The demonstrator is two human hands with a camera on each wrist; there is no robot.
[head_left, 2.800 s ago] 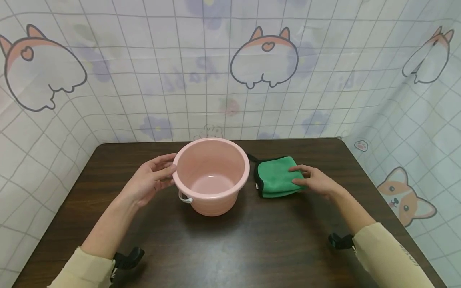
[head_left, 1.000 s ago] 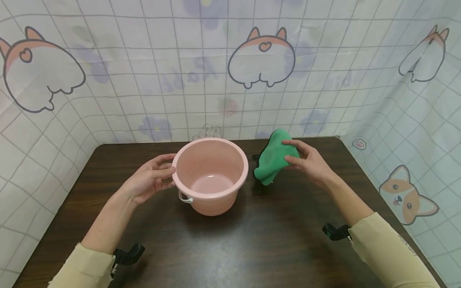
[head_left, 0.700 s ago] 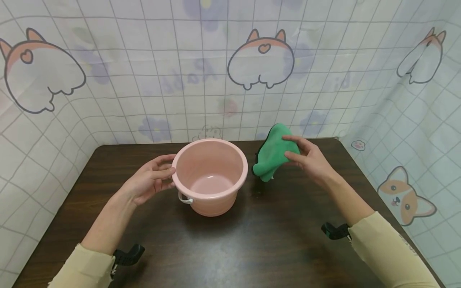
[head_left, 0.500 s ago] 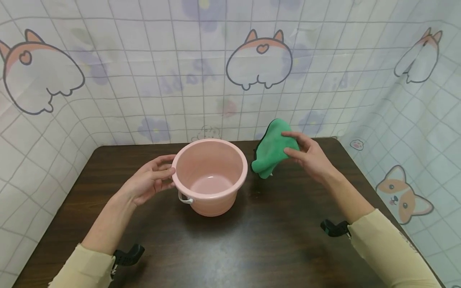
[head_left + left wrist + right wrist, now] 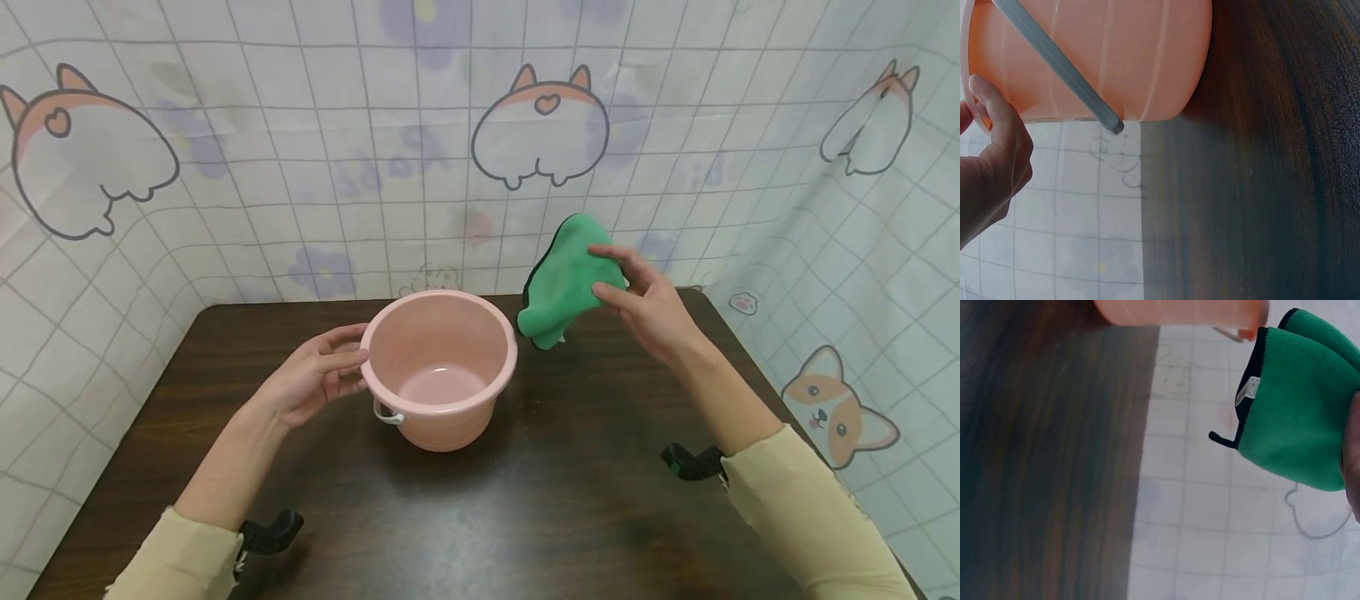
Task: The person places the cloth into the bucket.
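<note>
A pink bucket (image 5: 444, 431) stands upright on the table, its pale handle (image 5: 1060, 65) hanging down against the outer wall. My left hand (image 5: 315, 375) pinches the left side of its rim; the left wrist view shows finger and thumb at the edge. To the right of the bucket, my right hand (image 5: 654, 312) grips a folded green towel (image 5: 567, 279) in the air between thumb and fingers. The towel has black edging, and the right wrist view also shows a white tag (image 5: 1249, 389) and a short black loop (image 5: 1221, 439).
The dark wood table (image 5: 480, 533) reaches to a tile-patterned curtain (image 5: 390, 167) at the back and sides. Each wrist wears a black camera mount (image 5: 272, 533) near the sleeve cuff.
My right hand has taken hold of the towel, which lay flat on the table, and lifted it; it is still rising and drifting slightly left. Left hand and bucket hold still.
</note>
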